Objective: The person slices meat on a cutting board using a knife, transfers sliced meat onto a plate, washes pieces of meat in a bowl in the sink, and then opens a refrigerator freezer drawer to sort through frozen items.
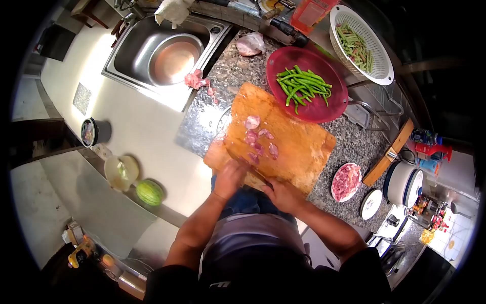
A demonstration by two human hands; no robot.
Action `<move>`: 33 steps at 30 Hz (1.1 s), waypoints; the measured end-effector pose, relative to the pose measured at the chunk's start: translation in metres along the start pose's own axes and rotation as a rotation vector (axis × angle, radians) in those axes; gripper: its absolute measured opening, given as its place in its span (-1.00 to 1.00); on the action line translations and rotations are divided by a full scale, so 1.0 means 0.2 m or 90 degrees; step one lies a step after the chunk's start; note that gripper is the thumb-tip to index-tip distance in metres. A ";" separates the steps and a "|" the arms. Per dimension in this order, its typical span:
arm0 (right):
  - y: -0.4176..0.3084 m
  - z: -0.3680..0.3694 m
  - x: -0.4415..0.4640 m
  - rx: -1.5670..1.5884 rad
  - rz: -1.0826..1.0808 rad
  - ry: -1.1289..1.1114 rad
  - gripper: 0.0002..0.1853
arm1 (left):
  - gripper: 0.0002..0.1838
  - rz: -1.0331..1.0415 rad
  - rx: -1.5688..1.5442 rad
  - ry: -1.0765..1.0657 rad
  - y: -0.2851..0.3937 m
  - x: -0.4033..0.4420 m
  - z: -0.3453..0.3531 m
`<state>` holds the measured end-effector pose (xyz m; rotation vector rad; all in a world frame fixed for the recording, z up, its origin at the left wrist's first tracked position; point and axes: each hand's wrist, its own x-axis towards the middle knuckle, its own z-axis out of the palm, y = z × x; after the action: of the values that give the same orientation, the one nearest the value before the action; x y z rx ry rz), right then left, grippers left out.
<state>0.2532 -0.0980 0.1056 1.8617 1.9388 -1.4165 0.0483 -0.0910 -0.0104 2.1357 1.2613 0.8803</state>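
Observation:
My right hand (pixel 283 194) is wrapped round the handle of a kitchen knife (pixel 254 171). The dark blade points up and left, low over the near edge of a wooden cutting board (pixel 298 139). My left hand (pixel 231 178) is closed beside the blade, fingers curled; whatever they grip is hidden. Beyond both hands, several small slices of pink raw meat (pixel 258 148) and a larger round piece (pixel 252 122) lie on the board.
Behind the board a red plate (pixel 276 58) holds green chilies (pixel 304 85). A white colander (pixel 382 55) of cut beans stands farther back. To the right sit a plate of sliced meat (pixel 347 181) and a white dish (pixel 371 204). A steel sink (pixel 129 53) is at left.

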 end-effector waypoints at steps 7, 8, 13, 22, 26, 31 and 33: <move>-0.09 -0.03 0.01 0.023 0.089 -0.047 -0.60 | -0.68 0.009 0.015 0.058 -0.01 -0.02 0.04; -0.05 0.00 0.00 0.034 0.046 -0.014 -0.60 | -0.69 0.000 0.013 0.054 -0.02 -0.03 0.05; 0.05 0.09 -0.02 0.034 -0.064 0.106 -0.60 | -0.72 0.007 0.010 0.067 -0.04 -0.02 0.06; -0.02 -0.05 0.16 0.131 -0.068 0.148 -0.58 | -0.73 -0.026 -0.014 0.052 0.01 0.00 -0.06; -0.07 -0.01 0.00 0.060 -0.021 0.049 -0.58 | -0.69 -0.013 -0.014 0.037 -0.03 -0.06 -0.01; -0.02 0.08 0.00 0.054 -0.018 0.049 -0.57 | -0.73 0.023 0.032 0.053 0.00 -0.01 -0.03; 0.02 0.11 0.01 0.034 -0.029 0.047 -0.52 | -0.73 0.009 0.031 0.044 0.00 -0.02 -0.01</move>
<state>0.2447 -0.1123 0.0896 1.9313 2.0082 -1.4468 0.0448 -0.0937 -0.0097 2.1714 1.3167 0.9445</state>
